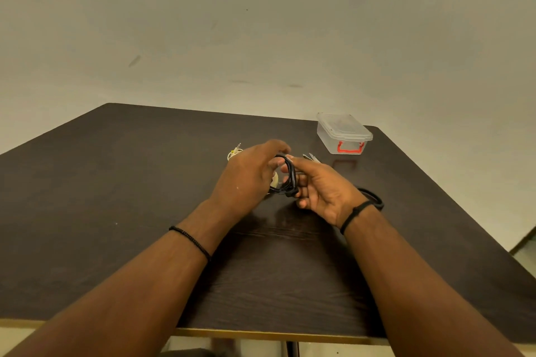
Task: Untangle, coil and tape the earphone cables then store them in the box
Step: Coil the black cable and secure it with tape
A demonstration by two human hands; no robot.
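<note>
A coiled black earphone cable (285,180) is held upright above the counter, a white coiled cable (233,153) lies behind, and a lidded clear box (343,133) with red latch sits far right.

Dim, warm yellowish light gives everything a muddy cast. The dark desk (116,182) shows a soft sheen and a faint red reflection near the box (343,133). Shadows are weak and diffuse. Wide-angle distortion bends the desk's edges; the fingers look slightly blurred.

Dark wood-grain tabletop (145,182), faintly glossy; clear smooth plastic box (343,132), red plastic clasp; glossy black cable (290,174), probably rubber-coated.
</note>
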